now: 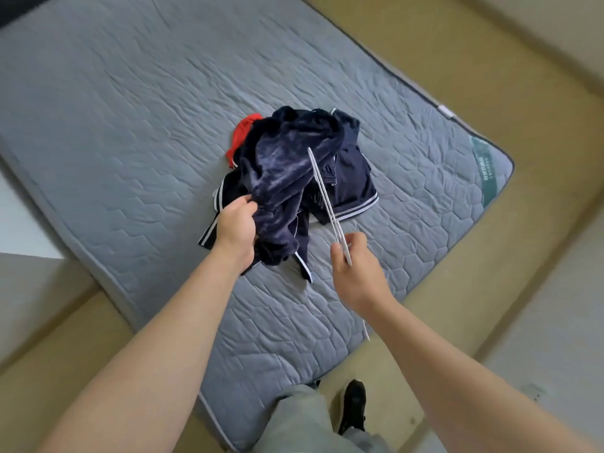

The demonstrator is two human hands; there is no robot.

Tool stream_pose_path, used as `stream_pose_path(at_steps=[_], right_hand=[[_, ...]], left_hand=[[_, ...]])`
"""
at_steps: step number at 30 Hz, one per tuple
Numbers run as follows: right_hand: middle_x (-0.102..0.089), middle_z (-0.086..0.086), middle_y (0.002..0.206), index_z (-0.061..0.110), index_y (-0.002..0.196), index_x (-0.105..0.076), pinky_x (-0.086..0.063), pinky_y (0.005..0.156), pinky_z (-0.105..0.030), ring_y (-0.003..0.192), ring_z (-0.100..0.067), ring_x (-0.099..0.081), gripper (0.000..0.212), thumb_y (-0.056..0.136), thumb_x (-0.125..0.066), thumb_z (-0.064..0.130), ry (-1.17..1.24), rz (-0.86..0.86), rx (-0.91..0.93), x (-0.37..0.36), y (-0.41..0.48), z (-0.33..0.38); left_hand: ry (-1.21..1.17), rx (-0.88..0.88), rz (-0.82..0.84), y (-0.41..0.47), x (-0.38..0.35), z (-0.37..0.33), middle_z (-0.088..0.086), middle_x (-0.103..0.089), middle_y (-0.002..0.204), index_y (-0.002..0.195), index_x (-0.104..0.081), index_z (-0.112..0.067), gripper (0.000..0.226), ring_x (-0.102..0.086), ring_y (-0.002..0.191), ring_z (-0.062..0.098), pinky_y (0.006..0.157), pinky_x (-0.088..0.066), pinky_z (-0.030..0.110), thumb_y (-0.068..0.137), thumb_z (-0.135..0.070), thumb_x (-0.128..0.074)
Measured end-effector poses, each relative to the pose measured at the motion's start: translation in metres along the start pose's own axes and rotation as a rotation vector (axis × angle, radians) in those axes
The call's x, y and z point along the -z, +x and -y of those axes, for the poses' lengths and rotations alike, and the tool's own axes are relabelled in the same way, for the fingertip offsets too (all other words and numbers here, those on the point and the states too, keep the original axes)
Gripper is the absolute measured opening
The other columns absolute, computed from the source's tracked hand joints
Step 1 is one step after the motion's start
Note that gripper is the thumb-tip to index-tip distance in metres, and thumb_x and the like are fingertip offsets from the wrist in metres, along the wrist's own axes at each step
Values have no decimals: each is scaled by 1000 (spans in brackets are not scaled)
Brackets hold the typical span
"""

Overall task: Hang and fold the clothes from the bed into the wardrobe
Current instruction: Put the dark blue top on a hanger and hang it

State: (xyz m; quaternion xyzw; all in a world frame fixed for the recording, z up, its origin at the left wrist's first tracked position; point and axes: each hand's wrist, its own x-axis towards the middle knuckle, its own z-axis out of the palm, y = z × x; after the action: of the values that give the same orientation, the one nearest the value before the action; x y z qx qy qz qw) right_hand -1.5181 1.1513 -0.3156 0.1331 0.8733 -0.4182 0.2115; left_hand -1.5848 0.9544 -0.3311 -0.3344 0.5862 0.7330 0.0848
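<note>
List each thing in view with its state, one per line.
left hand: grips the fuzzy navy garment.
right hand: pinches the white hanger.
fuzzy navy garment: crumpled, topmost of the clothes.
white hanger: held up, nothing hung on it.
striped navy clothes: crumpled on the mattress.
red garment: bunched, mostly covered.
mattress: grey, quilted, no sheet.

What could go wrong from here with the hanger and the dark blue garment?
The left hand grips the dark blue garment in a bunch on the striped clothes; lifting may drag those along. The right hand holds the white hanger in its fingertips; its far tip could snag the pile.
</note>
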Motion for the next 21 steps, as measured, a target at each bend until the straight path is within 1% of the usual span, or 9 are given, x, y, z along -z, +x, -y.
stream_pose_path(at_steps=[3,7,10,13,15,16,18,20,21], right_hand=[[-56,6,74,20,103,-38,-36,49,-25,59,-6,-53,20,102,-37,40,137,-36,16,20,-24,29],[-54,4,74,18,110,-36,-42,49,-23,53,-5,-49,25,103,-33,42,283,-15,38,38,-52,56],[-58,5,87,18,129,-29,-39,59,-28,67,-8,-53,41,102,-27,49,267,22,109,47,-70,75],[-64,9,104,36,149,-16,-43,79,-31,90,-8,-61,54,100,-28,57,268,67,259,55,-92,93],[-64,11,117,53,143,-22,-42,96,-34,106,-12,-60,49,96,-29,65,269,126,351,61,-109,104],[-65,16,115,58,136,-32,-41,98,-33,109,-8,-59,45,93,-30,69,282,163,389,65,-119,110],[-65,28,97,55,114,-55,-42,92,-27,95,6,-59,37,87,-38,73,334,253,456,72,-138,121],[-59,28,77,46,97,-61,-41,81,-23,74,9,-56,32,81,-51,72,355,323,515,79,-155,132],[-60,27,79,45,98,-62,-42,81,-22,75,9,-57,32,78,-58,70,365,357,538,81,-162,136]], left_hand=[[31,-73,105,-53,-4,-24,2,-76,93,96,-70,-13,30,-70,92,19,84,-57,36,102,-8,-41],[37,-158,118,-110,3,-53,-2,-76,93,90,-72,-22,35,-71,90,14,77,-55,30,100,-11,-41],[61,-254,68,-147,10,-82,-2,-75,90,80,-72,-31,31,-70,89,15,74,-55,31,90,-23,-45],[173,-365,-39,-184,18,-110,7,-70,95,78,-68,-32,28,-65,91,25,82,-56,42,89,-32,-42],[182,-428,-157,-206,22,-127,9,-63,89,83,-62,-21,27,-58,83,24,79,-52,42,93,-33,-40],[188,-467,-224,-217,24,-137,6,-58,84,84,-56,-13,28,-52,79,20,75,-48,39,96,-32,-39],[196,-538,-349,-239,25,-156,1,-50,77,80,-51,-12,29,-45,72,15,67,-42,34,101,-27,-39],[163,-567,-385,-260,25,-173,1,-56,80,87,-59,-10,27,-51,73,15,68,-45,32,103,-23,-42],[142,-570,-369,-271,24,-178,2,-61,83,94,-63,-8,26,-56,75,15,69,-48,30,103,-22,-44]])
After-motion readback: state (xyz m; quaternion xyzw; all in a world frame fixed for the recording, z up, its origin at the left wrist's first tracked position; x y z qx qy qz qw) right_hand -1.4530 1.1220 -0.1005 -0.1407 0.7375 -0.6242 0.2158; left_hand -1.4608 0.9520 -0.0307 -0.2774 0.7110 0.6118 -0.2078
